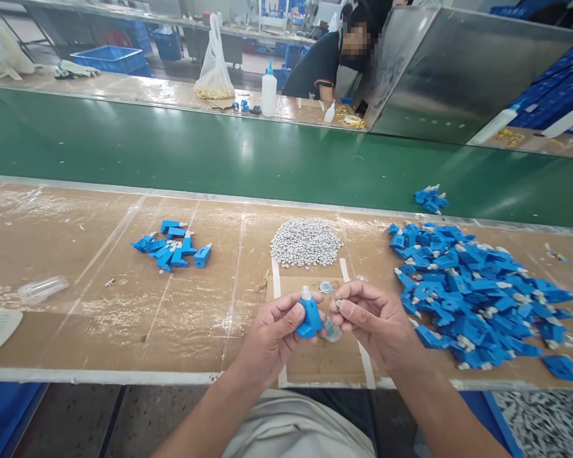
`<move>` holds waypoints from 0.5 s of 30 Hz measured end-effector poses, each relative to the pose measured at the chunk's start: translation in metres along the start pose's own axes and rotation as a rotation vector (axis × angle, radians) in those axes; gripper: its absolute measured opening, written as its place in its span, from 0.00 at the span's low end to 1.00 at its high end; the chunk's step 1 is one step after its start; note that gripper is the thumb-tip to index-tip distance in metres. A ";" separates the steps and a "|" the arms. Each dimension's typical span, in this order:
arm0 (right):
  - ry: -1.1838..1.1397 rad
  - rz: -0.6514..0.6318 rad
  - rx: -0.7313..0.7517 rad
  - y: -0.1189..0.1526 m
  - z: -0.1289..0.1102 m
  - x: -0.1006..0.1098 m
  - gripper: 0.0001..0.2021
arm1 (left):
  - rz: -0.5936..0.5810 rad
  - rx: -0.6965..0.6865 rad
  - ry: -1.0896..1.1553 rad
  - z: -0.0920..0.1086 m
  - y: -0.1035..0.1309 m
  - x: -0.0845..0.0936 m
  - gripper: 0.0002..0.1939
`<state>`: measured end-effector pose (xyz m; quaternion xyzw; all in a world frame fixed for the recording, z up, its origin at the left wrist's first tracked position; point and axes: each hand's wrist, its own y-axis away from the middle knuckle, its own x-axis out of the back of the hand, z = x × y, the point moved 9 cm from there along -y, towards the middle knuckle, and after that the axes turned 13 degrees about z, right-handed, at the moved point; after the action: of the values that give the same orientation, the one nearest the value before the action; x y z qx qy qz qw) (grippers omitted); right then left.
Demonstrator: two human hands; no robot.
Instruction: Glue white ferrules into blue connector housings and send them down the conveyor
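My left hand (277,321) grips a blue plastic part (309,319) with a whitish tip pointing up. Just right of it, my right hand (370,313) is closed in a pinch on a small grey piece (339,304), partly covered by the fingers. Beyond both hands lies a heap of small grey pieces (306,242) on the cardboard-covered table. A small clear round dish (325,287) sits between that heap and my hands, and another clear dish (333,331) shows partly behind my fingers.
A large pile of blue parts (472,292) covers the right side; a smaller group (174,248) lies left. A green conveyor belt (195,152) runs behind the table, carrying a few blue parts (430,199). Across it, a person (315,63) leans beside a white bottle (269,92).
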<state>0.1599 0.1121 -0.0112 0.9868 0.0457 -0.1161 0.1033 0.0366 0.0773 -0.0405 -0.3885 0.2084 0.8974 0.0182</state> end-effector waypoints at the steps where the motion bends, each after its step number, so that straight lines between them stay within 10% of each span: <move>1: -0.004 -0.001 -0.003 0.001 0.001 0.000 0.10 | 0.001 -0.007 -0.009 0.001 0.001 -0.002 0.16; 7: 0.043 -0.022 0.030 0.006 0.004 0.001 0.09 | 0.033 -0.042 -0.040 0.006 0.004 -0.006 0.17; 15: 0.389 -0.072 0.515 0.026 -0.042 -0.007 0.05 | 0.047 0.277 0.050 -0.012 0.009 -0.008 0.12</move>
<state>0.1649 0.0949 0.0352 0.9819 0.0685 0.0636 -0.1648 0.0491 0.0659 -0.0387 -0.3995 0.3396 0.8503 0.0452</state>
